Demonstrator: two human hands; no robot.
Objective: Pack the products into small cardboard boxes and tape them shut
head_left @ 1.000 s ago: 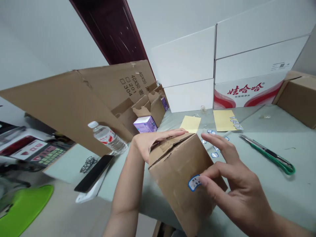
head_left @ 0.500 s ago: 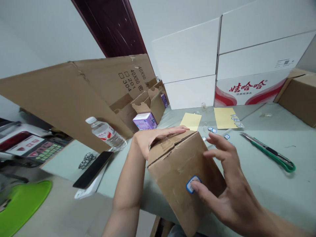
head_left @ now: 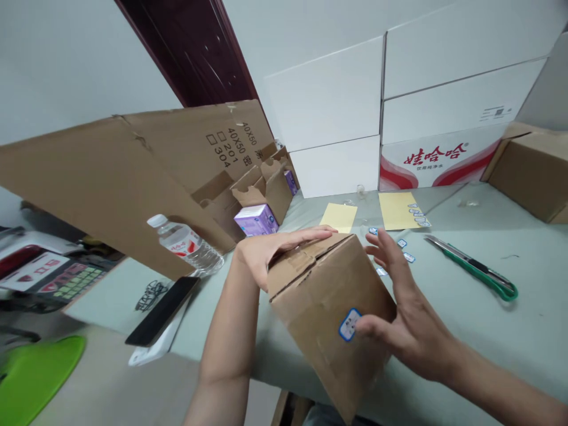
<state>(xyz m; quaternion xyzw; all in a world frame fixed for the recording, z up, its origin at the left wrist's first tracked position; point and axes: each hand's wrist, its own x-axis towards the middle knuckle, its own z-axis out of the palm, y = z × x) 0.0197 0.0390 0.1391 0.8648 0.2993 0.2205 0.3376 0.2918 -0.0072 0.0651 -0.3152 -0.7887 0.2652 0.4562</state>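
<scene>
A brown cardboard box [head_left: 319, 307] is tilted at the near edge of the table. My left hand [head_left: 273, 251] grips it from the far left side, with fingers along its taped top edge and some of them hidden behind it. A small blue-bordered sticker [head_left: 350, 325] is on the box face towards me. Beside it is my right hand [head_left: 403, 319], fingers spread, holding nothing; the thumb tip is close to the sticker's right edge. Behind this hand, several similar stickers [head_left: 409, 257] lie on the table.
A green utility knife [head_left: 477, 269] lies on the right, its metal end pointing away. Yellow sheets [head_left: 399, 210] lie further back. To the left are a water bottle [head_left: 189, 244], a purple pack [head_left: 256, 220] and a black flat object [head_left: 163, 310]. White cartons [head_left: 337, 112] stand behind.
My right thumb has moved off the sticker, which stays on the box and shows more fully. The right hand has shifted slightly away; the left keeps its grip. The view has shifted slightly.
</scene>
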